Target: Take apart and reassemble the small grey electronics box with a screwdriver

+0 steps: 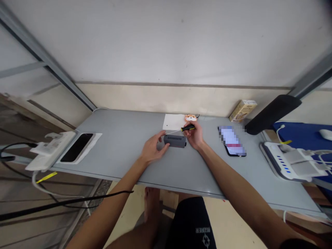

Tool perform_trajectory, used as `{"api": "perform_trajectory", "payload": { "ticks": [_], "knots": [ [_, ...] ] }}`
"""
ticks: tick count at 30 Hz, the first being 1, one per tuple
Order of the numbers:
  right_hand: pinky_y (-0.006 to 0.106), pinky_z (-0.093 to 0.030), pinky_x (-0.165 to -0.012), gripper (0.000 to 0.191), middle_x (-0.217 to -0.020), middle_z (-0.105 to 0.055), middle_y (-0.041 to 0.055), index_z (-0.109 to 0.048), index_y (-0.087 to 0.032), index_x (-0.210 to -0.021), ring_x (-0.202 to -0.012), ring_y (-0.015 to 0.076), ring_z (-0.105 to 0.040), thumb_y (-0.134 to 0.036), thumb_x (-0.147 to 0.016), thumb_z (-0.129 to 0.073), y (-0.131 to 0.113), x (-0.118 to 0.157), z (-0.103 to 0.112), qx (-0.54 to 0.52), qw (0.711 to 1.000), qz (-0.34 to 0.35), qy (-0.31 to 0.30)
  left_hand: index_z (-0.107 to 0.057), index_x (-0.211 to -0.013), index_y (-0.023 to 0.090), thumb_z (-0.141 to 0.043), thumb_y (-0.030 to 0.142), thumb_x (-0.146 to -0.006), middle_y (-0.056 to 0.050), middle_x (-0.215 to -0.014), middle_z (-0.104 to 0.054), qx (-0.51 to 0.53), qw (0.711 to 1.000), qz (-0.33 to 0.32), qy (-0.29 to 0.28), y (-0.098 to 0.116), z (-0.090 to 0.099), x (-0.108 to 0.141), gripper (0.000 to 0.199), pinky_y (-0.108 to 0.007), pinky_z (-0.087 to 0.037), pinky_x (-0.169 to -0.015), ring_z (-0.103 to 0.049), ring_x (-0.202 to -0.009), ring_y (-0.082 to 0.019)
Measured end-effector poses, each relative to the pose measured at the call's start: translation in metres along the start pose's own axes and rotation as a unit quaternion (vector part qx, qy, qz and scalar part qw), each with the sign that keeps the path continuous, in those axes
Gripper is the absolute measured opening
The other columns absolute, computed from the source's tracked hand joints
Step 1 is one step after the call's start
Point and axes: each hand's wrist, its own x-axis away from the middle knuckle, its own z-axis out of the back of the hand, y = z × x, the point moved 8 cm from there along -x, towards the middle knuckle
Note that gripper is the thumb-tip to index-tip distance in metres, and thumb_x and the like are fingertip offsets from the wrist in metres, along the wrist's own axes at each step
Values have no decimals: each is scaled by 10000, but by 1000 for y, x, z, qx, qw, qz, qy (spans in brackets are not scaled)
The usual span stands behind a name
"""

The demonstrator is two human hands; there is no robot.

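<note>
A small dark grey box [175,141] with a row of vent slots lies on the grey desk in front of me. My left hand [152,148] grips its left end, thumb along the near edge and fingers curled at the far corner. In my right hand [194,134] is a screwdriver [188,128] with a black and yellow handle. Its thin shaft points left across the far side of the box and ends close to my left fingertips. Whether the tip touches anything is too small to tell. Behind the box are a white sheet [173,121] and an orange animal-face item [190,118].
A phone with a lit screen [232,141] lies to the right on the desk [116,138]. Beyond it stand a carton [242,110] and a black cylinder [273,114]. Power strips [285,162] sit at both ends. A dark phone [77,148] rests on white paper at left.
</note>
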Motion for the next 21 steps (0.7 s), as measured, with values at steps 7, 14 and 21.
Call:
{"api": "perform_trajectory", "payload": {
  "ticks": [7, 14, 21],
  "knots": [
    [230, -227, -422, 267, -546, -441, -31, -603, -188, -647, -432, 69, -341, -386, -826, -595, 0, 0, 1, -16, 1000, -1, -11, -511, -1434, 199, -611, 424, -934, -91, -1129, -704, -13, 1000, 25, -4, 2, 1, 1, 557, -359, -534, -889, -662, -875, -209],
    [230, -215, -412, 234, -532, -458, -25, -601, -193, -661, -430, 76, -358, -372, -812, -603, 3, -2, 3, -27, 999, 6, -17, -452, -1486, 213, -605, 437, -935, -100, -1201, -708, -13, 998, 49, -29, 0, -3, 0, 615, -362, -535, -862, -656, -842, -207],
    [231, -233, -418, 240, -523, -457, -20, -599, -185, -656, -430, 74, -370, -375, -803, -612, 2, 0, 2, -17, 1000, -2, -15, -362, -1547, 270, -616, 419, -937, -64, -1192, -714, -3, 997, 58, -57, -1, -5, 1, 678, -344, -545, -831, -675, -842, -190]
  ]
}}
